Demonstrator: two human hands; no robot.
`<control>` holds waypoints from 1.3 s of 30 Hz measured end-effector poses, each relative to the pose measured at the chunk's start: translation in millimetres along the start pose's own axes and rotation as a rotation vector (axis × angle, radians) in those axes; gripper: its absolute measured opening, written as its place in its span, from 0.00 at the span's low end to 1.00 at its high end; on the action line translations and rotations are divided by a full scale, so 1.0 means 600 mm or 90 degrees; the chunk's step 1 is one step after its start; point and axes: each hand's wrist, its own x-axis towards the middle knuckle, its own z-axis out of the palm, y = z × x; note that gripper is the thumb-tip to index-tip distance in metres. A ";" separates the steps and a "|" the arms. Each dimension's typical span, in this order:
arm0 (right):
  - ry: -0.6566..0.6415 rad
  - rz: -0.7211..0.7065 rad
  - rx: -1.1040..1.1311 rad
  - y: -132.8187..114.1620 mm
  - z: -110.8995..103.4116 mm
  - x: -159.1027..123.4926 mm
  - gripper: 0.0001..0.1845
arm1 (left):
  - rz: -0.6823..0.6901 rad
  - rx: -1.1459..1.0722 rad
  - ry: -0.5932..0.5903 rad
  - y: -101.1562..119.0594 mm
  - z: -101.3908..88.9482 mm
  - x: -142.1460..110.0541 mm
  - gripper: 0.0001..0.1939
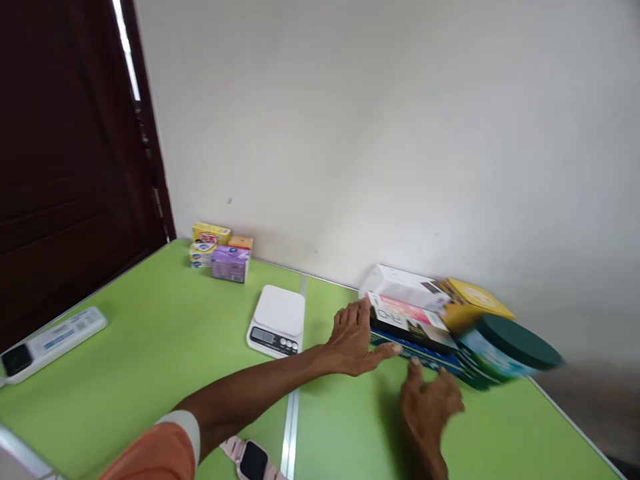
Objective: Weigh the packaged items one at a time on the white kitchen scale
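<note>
My left hand (pixel 356 339) reaches across to the left end of a small stack of boxes. Its fingers rest at the end of a black and pink box (pixel 407 322), with the thumb stretched out in front. Under that box lies a dark blue box (pixel 417 355). My right hand (pixel 431 403), slightly blurred, hovers before the stack with thumb and fingers apart and nothing in it. Beside the stack on the right, a green tub with a dark lid (pixel 517 340) leans at a tilt, smeared by motion. Behind are a white box (pixel 407 287) and a yellow box (pixel 475 303).
A white digital scale (pixel 280 313) stands mid-table. Further left are a purple box (pixel 230 263) and yellow boxes (pixel 210 235). A white power strip (pixel 60 340) lies at the left edge. A pink-strapped smartwatch (pixel 253 460) is near the front. A wall (pixel 325 133) borders the back.
</note>
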 end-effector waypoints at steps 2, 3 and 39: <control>-0.001 -0.067 -0.005 -0.014 -0.009 -0.009 0.55 | 0.010 -0.006 0.058 -0.013 -0.070 -0.033 0.54; -0.003 -0.099 0.002 -0.031 -0.013 -0.013 0.55 | -0.001 -0.002 0.105 -0.026 -0.110 -0.050 0.52; -0.462 0.051 0.471 -0.571 0.248 -0.194 0.36 | -0.127 -0.027 0.517 -0.250 -0.378 -0.193 0.38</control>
